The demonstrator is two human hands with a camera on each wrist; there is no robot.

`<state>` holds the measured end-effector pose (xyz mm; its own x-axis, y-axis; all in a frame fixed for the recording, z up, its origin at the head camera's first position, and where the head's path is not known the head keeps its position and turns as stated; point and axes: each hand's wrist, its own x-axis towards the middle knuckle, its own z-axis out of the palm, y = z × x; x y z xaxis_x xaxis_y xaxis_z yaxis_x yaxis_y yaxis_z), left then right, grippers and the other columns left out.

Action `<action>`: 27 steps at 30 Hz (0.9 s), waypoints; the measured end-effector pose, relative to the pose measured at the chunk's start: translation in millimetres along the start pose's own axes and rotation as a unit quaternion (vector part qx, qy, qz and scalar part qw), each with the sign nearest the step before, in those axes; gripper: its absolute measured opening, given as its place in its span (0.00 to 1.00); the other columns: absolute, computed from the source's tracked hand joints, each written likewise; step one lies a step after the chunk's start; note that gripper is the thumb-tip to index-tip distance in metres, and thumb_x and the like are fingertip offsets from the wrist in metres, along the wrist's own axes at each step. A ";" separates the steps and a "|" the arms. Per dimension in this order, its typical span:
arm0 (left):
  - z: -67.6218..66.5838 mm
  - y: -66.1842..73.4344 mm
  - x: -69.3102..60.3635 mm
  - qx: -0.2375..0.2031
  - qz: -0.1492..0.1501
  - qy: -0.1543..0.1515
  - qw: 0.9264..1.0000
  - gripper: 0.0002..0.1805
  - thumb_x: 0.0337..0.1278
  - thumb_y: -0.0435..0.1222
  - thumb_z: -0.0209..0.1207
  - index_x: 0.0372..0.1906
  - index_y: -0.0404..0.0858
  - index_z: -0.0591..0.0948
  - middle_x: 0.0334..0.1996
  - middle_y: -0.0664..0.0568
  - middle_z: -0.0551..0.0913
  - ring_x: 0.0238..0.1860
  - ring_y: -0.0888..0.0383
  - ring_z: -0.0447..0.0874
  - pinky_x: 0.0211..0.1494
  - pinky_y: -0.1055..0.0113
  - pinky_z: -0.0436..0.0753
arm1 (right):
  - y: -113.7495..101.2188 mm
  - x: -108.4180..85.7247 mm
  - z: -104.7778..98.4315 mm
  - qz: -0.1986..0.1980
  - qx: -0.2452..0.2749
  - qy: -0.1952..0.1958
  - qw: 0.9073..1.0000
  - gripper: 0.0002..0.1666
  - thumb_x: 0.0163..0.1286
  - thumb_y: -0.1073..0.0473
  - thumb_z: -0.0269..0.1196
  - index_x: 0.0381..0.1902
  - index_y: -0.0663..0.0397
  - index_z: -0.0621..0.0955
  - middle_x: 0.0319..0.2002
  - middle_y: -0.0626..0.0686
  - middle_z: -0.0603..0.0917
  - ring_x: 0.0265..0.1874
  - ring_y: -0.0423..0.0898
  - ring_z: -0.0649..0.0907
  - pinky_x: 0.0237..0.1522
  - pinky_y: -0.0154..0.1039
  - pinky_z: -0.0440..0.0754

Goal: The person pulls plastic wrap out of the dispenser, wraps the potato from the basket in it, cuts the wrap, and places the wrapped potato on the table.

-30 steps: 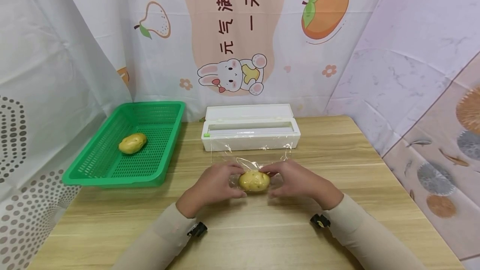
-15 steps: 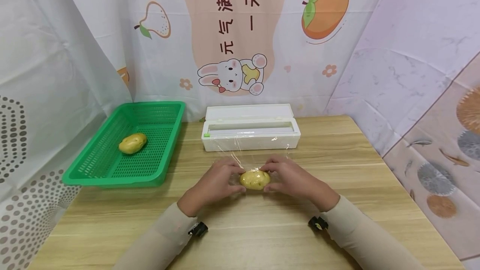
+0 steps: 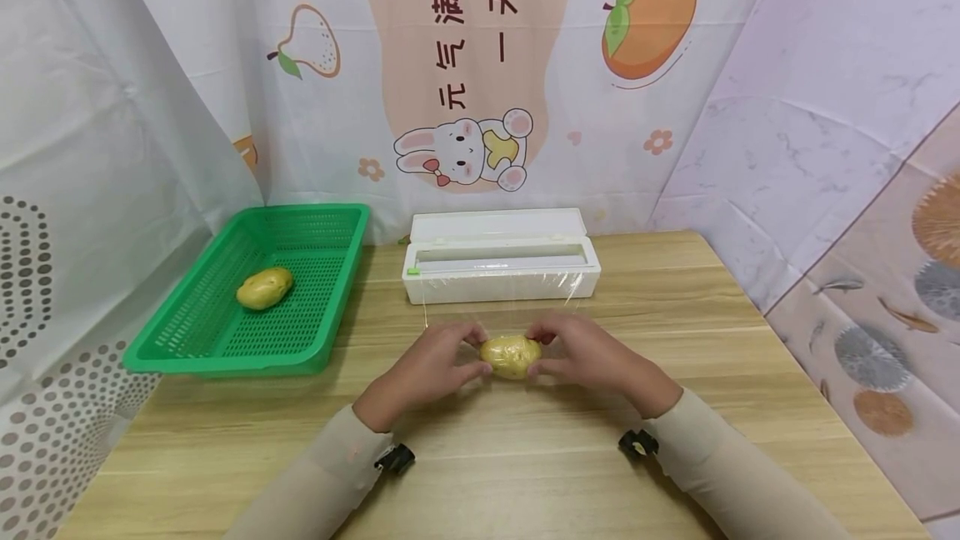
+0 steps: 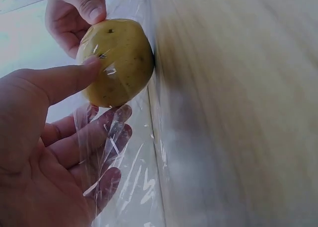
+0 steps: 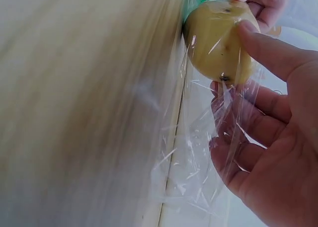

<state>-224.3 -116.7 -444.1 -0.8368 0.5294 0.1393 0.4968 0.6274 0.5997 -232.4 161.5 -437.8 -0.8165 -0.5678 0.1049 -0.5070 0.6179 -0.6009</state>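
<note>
Between both hands a potato, covered in clear film, rests on the table in front of the white film box. The left hand pinches the potato's left end, thumb on the near side and fingers on the far side; in the left wrist view loose film lies over those fingers. The right hand pinches the right end the same way, and film hangs by its fingers in the right wrist view. Film stretches from the potato back to the box, whose lid stands raised.
A green basket at the left holds another potato. Printed cloth hangs behind the wooden table and along both sides. Each wrist wears a small black device.
The hands have drawn in against the potato's ends, and the potato has turned slightly in their hold. The film toward the box looks straighter and less creased than before.
</note>
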 end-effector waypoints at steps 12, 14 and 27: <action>0.1 -8.4 7.8 -0.015 -0.021 -0.011 1.000 0.10 0.69 0.47 0.65 0.49 0.48 0.83 0.48 0.58 0.89 0.54 0.60 0.86 0.58 0.58 0.84 | 8.3 11.3 -4.1 -0.013 -0.004 -0.021 1.000 0.23 0.70 0.47 0.70 0.58 0.51 0.86 0.47 0.46 0.82 0.43 0.43 0.82 0.46 0.42 0.85; -0.8 -8.9 9.6 -0.012 -0.020 -0.013 1.000 0.10 0.70 0.46 0.65 0.48 0.47 0.84 0.46 0.59 0.89 0.52 0.60 0.86 0.58 0.58 0.84 | 9.0 13.0 -5.2 -0.007 -0.003 -0.025 1.000 0.23 0.71 0.46 0.69 0.58 0.51 0.86 0.45 0.46 0.82 0.41 0.41 0.80 0.42 0.39 0.83; -6.3 -13.8 22.9 -0.002 -0.040 -0.038 0.998 0.11 0.73 0.48 0.61 0.45 0.47 0.87 0.41 0.61 0.88 0.46 0.63 0.85 0.53 0.61 0.84 | 15.1 26.8 -7.6 0.029 0.044 -0.044 0.998 0.21 0.75 0.49 0.65 0.60 0.53 0.82 0.42 0.44 0.86 0.42 0.40 0.83 0.45 0.37 0.83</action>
<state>-251.8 -116.8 -444.2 -0.8540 0.5194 0.0306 0.4277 0.6673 0.6097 -264.0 159.8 -438.1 -0.8139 -0.5810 0.0003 -0.4307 0.6031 -0.6714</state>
